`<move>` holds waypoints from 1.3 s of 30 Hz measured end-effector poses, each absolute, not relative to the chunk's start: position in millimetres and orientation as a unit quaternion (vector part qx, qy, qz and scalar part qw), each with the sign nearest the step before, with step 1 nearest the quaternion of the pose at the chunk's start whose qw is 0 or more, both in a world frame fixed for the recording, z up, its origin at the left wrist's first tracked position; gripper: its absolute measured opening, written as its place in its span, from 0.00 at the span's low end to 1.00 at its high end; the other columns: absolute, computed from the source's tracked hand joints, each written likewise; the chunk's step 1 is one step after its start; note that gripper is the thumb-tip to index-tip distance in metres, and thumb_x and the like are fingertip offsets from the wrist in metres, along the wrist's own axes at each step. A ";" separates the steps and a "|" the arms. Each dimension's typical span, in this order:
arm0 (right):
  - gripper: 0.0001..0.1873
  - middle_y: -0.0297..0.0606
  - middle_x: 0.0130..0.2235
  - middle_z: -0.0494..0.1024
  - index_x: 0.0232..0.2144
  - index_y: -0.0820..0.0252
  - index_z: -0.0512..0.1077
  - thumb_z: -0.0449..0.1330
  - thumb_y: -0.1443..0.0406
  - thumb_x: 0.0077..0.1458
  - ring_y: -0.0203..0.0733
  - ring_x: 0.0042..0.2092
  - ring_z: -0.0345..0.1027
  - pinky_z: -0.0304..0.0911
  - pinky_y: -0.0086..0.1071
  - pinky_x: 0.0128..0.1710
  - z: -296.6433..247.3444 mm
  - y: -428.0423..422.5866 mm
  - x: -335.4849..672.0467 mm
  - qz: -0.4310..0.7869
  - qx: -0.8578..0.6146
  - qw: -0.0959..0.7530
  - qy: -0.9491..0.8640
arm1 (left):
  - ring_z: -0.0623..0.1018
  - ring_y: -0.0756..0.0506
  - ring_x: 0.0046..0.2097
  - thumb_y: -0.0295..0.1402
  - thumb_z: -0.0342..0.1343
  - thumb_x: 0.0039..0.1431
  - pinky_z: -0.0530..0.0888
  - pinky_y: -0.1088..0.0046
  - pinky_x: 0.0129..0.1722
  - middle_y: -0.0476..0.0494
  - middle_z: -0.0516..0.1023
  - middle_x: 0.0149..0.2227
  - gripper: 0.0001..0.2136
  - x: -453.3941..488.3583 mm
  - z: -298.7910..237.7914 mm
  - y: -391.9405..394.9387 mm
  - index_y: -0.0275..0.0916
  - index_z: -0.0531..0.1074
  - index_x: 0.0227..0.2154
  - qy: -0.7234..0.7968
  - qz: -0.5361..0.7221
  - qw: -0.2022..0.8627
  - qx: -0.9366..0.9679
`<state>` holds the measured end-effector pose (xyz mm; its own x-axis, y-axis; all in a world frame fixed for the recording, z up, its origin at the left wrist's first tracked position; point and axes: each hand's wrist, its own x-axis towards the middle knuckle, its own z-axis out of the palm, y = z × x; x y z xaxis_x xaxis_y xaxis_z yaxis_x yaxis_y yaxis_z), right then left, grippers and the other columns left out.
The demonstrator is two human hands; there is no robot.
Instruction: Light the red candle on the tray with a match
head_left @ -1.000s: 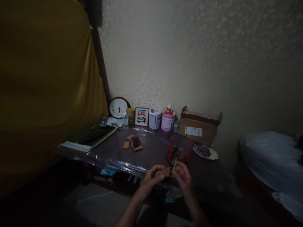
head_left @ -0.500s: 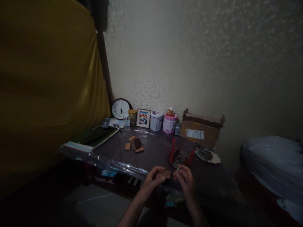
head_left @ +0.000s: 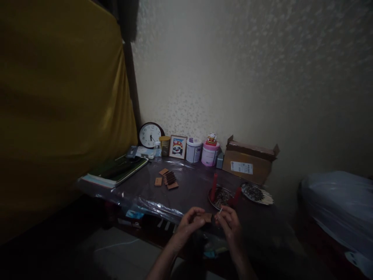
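Note:
My left hand [head_left: 190, 223] pinches a small brown square piece [head_left: 207, 217] at the near edge of the dark table [head_left: 192, 186]. Just right of it, my right hand [head_left: 230, 224] is closed on a thin pale stick [head_left: 220, 211] whose tip points toward the piece. Behind my hands stand two red candles [head_left: 214, 186] on a small round dish [head_left: 220, 196]. More brown squares [head_left: 167, 179] lie in a small heap further left on the table.
A plate of pale sticks [head_left: 257, 193] sits right of the dish. Along the wall stand a clock [head_left: 150, 135], a framed panda picture [head_left: 177, 146], two tubs [head_left: 201, 152] and a cardboard box [head_left: 248, 160]. Books [head_left: 115, 173] lie at the left; a yellow cloth [head_left: 58, 101] hangs beside them.
My hands have stayed together with the piece and stick, dropping slightly lower in view. The camera has shifted a little left, so the table items sit further right.

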<state>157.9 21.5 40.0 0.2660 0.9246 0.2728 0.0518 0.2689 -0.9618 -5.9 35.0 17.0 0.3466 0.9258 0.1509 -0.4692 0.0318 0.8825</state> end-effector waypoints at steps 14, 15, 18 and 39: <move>0.20 0.32 0.25 0.74 0.37 0.58 0.64 0.63 0.56 0.44 0.40 0.28 0.69 0.64 0.31 0.31 31.1 25.4 158.7 0.343 -0.491 0.623 -0.503 | 0.73 0.45 0.38 0.35 0.61 0.47 0.65 0.70 0.41 0.47 0.76 0.34 0.14 -5.7 24.6 28.6 0.39 0.71 0.37 0.237 0.514 0.675 0.473; 0.20 0.32 0.24 0.74 0.37 0.58 0.65 0.63 0.56 0.43 0.40 0.28 0.69 0.64 0.32 0.30 30.0 26.3 158.4 0.336 -0.492 0.629 -0.499 | 0.73 0.45 0.38 0.35 0.61 0.46 0.65 0.70 0.40 0.47 0.75 0.33 0.13 -5.6 25.2 28.5 0.39 0.71 0.37 0.240 0.516 0.672 0.474; 0.21 0.31 0.24 0.75 0.36 0.58 0.66 0.64 0.56 0.41 0.39 0.25 0.68 0.64 0.31 0.28 25.9 29.2 157.1 0.318 -0.491 0.653 -0.481 | 0.72 0.46 0.37 0.36 0.62 0.45 0.65 0.71 0.39 0.47 0.75 0.33 0.14 -5.6 26.9 28.6 0.39 0.72 0.36 0.247 0.517 0.667 0.477; 0.24 0.30 0.23 0.75 0.38 0.56 0.67 0.66 0.54 0.38 0.38 0.26 0.68 0.62 0.29 0.28 28.2 26.6 148.2 0.357 -0.455 0.678 -0.453 | 0.72 0.47 0.34 0.37 0.63 0.42 0.65 0.71 0.37 0.48 0.75 0.30 0.15 -11.7 38.9 19.3 0.38 0.73 0.34 0.249 0.515 0.675 0.465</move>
<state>148.2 26.6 28.2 0.3342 0.8970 0.2895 -0.0721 0.3306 -0.9410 -11.7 19.3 38.9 0.3449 0.9276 0.1434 -0.4649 0.0361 0.8846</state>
